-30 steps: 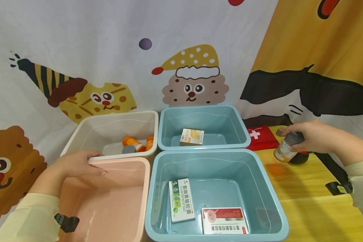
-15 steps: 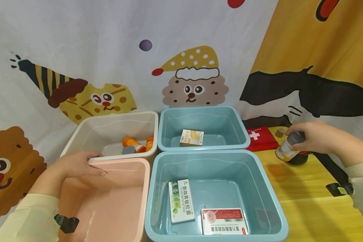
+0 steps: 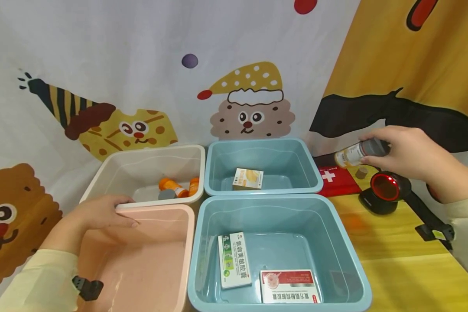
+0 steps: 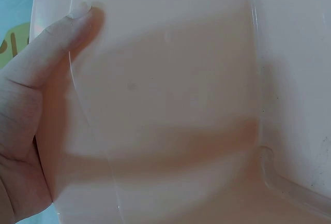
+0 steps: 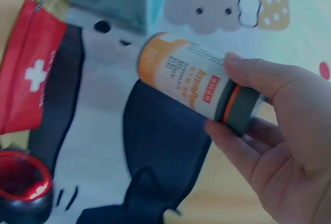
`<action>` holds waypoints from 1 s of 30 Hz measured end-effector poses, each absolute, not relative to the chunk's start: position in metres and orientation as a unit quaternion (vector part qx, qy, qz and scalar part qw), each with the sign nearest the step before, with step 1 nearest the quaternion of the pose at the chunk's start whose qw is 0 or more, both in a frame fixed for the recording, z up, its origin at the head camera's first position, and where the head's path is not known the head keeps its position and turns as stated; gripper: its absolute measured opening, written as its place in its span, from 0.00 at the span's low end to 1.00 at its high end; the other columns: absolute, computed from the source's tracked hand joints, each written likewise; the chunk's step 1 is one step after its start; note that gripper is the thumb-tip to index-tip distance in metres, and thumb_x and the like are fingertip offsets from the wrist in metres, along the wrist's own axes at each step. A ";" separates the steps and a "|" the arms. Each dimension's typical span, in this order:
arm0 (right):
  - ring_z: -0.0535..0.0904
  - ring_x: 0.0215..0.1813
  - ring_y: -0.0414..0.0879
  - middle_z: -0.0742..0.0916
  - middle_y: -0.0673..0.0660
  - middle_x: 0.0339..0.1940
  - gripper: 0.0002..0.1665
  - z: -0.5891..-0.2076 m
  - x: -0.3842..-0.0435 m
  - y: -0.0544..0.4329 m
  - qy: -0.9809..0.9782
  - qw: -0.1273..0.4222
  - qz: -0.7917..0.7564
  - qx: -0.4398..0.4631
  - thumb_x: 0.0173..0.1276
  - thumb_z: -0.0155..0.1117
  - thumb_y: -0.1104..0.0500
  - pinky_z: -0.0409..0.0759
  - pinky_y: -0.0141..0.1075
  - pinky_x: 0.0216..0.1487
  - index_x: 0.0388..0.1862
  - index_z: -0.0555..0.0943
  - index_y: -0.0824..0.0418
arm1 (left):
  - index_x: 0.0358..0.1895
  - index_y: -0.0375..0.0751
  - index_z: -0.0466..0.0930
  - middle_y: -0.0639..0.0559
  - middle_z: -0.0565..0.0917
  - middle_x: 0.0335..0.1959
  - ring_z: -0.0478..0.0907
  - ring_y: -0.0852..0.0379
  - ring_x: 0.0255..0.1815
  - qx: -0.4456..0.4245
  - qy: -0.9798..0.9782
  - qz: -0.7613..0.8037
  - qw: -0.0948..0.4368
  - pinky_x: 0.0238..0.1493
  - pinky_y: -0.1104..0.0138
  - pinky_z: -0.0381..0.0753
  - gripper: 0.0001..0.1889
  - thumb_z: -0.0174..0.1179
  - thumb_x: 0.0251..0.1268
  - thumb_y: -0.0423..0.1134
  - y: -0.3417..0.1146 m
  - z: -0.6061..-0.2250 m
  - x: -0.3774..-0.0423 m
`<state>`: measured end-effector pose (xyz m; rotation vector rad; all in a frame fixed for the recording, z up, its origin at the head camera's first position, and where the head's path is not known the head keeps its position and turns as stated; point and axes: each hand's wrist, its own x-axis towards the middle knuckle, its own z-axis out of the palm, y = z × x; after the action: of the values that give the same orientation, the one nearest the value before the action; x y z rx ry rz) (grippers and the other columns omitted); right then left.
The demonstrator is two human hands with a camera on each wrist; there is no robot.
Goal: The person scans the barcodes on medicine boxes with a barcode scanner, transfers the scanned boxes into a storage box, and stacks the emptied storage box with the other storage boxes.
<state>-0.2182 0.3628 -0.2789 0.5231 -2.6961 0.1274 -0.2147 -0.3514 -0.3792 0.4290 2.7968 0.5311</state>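
My right hand [image 3: 413, 154] grips a supplement bottle [image 3: 352, 154] by its dark grey lid, in the air above the first-aid pouch [image 3: 337, 180]. The bottle is tilted nearly level, its orange-and-white base pointing left. In the right wrist view, thumb and fingers pinch the bottle [image 5: 181, 74] near the lid. My left hand [image 3: 101, 212] holds the rim of the pink bin [image 3: 185, 242]. Its thumb lies inside the wall, as the left wrist view shows, and the other fingers are hidden behind the wall.
A beige bin [image 3: 101, 173] holds orange bottles and a grey lid. The back blue bin [image 3: 214, 160] holds a small box [image 3: 247, 178]; the front blue bin [image 3: 195, 260] holds two medicine boxes. A black scanner [image 3: 386, 190] glowing red and a cork-like piece [image 3: 361, 173] sit at right.
My right hand has lifted the bottle up and away from the scanner, tipping it closer to level. The scanner now shows with its red light on. My left hand stays on the rim.
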 end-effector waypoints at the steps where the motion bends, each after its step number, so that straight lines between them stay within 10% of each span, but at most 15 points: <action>1: 0.82 0.41 0.58 0.88 0.65 0.46 0.34 -0.276 -0.219 0.357 -0.956 0.210 0.046 0.197 0.50 0.91 0.59 0.87 0.54 0.35 0.56 0.86 0.62 | 0.58 0.42 0.84 0.56 0.87 0.40 0.81 0.51 0.42 0.147 0.964 0.181 0.130 0.51 0.41 0.83 0.34 0.80 0.55 0.61 -0.352 -0.379 -0.215; 30: 0.84 0.53 0.49 0.87 0.56 0.57 0.30 -0.240 -0.248 0.137 -0.844 0.205 0.133 0.477 0.60 0.85 0.64 0.86 0.46 0.47 0.62 0.85 0.58 | 0.50 0.45 0.88 0.57 0.87 0.38 0.79 0.53 0.41 0.136 0.964 0.191 0.128 0.49 0.48 0.82 0.27 0.80 0.55 0.59 -0.353 -0.377 -0.211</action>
<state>-0.2484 0.1373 -0.2396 1.3310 -2.3535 0.3700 -0.2114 -0.3529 -0.3766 0.3961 2.8035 0.5553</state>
